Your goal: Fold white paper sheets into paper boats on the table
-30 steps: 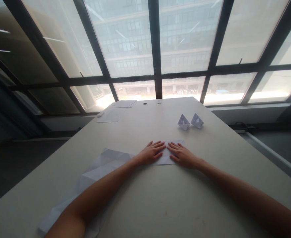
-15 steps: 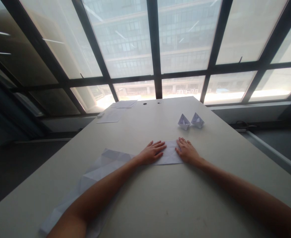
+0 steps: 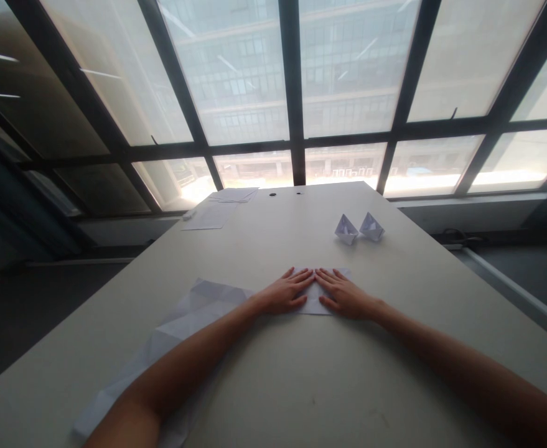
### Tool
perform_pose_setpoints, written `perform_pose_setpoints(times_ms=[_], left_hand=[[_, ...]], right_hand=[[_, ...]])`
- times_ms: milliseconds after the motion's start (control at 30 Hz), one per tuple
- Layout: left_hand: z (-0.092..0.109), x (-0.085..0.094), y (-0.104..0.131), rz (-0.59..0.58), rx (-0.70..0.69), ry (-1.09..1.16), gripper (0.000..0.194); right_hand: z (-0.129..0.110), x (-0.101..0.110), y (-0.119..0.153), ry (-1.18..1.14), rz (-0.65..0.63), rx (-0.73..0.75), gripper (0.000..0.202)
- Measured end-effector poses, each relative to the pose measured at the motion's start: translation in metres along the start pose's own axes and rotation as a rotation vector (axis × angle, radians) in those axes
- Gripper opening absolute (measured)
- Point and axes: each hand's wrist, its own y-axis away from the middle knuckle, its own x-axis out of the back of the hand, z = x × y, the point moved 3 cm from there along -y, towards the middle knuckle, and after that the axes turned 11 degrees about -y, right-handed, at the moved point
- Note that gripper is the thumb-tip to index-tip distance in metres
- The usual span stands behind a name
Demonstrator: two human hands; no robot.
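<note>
A small white sheet of paper (image 3: 314, 303) lies flat on the white table (image 3: 273, 373), mostly covered by my hands. My left hand (image 3: 286, 292) rests palm down on its left part, fingers stretched toward the middle. From the other side, my right hand (image 3: 343, 294) presses flat on the right part. The fingertips of both hands meet or nearly meet near the sheet's centre. Beyond my right hand stand two folded paper boats (image 3: 346, 230), side by side. Under my left forearm spreads a larger creased white paper (image 3: 180, 320), partly hidden by the arm.
Several flat white sheets (image 3: 210, 216) lie at the table's far left, with a small pale object (image 3: 189, 215) beside them. Two small dark round spots, one a hole (image 3: 272, 195), show near the far edge. Tall framed windows (image 3: 236, 74) rise behind the table.
My right hand has slid left across the small paper, so its fingertips now come up to those of my left hand. The left hand has hardly moved.
</note>
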Motion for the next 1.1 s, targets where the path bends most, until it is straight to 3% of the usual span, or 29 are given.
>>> perform_pose_setpoints(times_ms=[333,800,1100], left_hand=[[0.002,0.002,-0.002,-0.045,-0.011,-0.005,0.07],[0.002,0.006,-0.001,-0.044,-0.012,-0.003,0.058],[0.001,0.002,-0.003,-0.029,0.0,0.003,0.068]], right_hand=[[-0.002,0.0,0.001,0.036,-0.03,0.038,0.082],[0.026,-0.002,-0.005,0.098,0.102,-0.315,0.076],[0.026,0.0,-0.004,0.092,0.092,-0.284,0.069]])
